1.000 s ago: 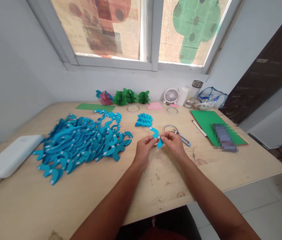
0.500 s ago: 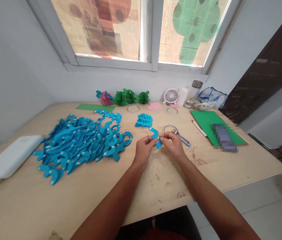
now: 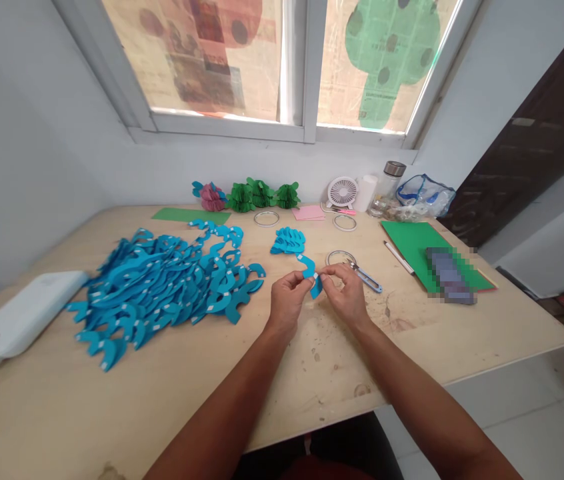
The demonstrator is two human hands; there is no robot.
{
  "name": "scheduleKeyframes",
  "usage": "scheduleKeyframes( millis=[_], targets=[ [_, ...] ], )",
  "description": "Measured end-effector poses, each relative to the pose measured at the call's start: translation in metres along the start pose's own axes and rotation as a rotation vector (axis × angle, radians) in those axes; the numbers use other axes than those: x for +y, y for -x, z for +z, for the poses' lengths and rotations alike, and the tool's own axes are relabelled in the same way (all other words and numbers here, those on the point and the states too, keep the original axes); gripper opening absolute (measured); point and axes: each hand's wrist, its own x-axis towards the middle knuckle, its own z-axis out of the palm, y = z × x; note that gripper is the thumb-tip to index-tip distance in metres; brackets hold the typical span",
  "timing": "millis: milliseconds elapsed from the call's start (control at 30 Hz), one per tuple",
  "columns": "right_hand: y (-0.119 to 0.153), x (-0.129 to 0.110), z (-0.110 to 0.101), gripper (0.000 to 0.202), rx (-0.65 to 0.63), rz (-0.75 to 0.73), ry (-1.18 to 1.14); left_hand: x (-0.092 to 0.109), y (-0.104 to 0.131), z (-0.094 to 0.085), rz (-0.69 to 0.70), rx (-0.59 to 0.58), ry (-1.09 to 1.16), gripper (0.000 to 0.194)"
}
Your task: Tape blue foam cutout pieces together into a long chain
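Between my hands hangs a curved blue paper piece (image 3: 316,288) with a small white patch on it. My left hand (image 3: 288,297) pinches its left side, and my right hand (image 3: 345,290) pinches the right side with thumb and finger. Just beyond them, another blue curve leads back to a small folded blue paper stack (image 3: 288,241). A large heap of blue paper pieces with white patches (image 3: 162,287) lies to the left. Small blue-handled scissors (image 3: 368,279) rest right behind my right hand, by a ring (image 3: 341,256).
A white power bank (image 3: 32,310) lies at the left edge. Green paper figures (image 3: 262,193), a small fan (image 3: 343,192) and a glass bottle (image 3: 389,183) stand along the wall. Green sheets (image 3: 412,243) with a blurred dark object lie at the right, beside a white pen (image 3: 399,257).
The blue piece between my hands has tilted slightly. My right fingers have shifted a little on its edge; my left hand has barely moved.
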Motion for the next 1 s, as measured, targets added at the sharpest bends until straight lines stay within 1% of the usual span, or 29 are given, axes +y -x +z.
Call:
scheduleKeyframes(
  millis=[200, 333, 533, 667, 800, 900, 1000],
  targets=[
    [-0.002, 0.004, -0.002, 0.012, 0.029, 0.044, -0.021, 0.003, 0.001, 0.000, -0.004, -0.001, 0.030, 0.009],
    [-0.004, 0.006, -0.004, 0.013, 0.063, 0.032, -0.068, 0.002, 0.001, 0.000, -0.011, -0.013, 0.031, 0.008],
    [-0.004, 0.007, -0.003, 0.014, -0.025, 0.043, -0.090, 0.002, 0.002, 0.000, -0.005, -0.034, 0.018, 0.009],
    [-0.005, 0.006, -0.003, 0.011, -0.038, 0.076, -0.098, 0.002, 0.003, 0.001, 0.002, -0.059, -0.014, 0.011],
    [-0.006, 0.006, -0.004, 0.010, -0.041, 0.158, -0.156, 0.000, 0.000, 0.000, 0.015, -0.015, -0.034, 0.016],
    [-0.008, 0.008, -0.004, 0.011, -0.063, 0.259, -0.276, -0.003, -0.004, -0.002, -0.001, 0.010, 0.004, 0.021],
    [-0.008, 0.011, -0.003, 0.013, -0.106, 0.360, -0.399, -0.005, -0.007, -0.003, -0.027, 0.001, 0.059, 0.023]
  ],
)
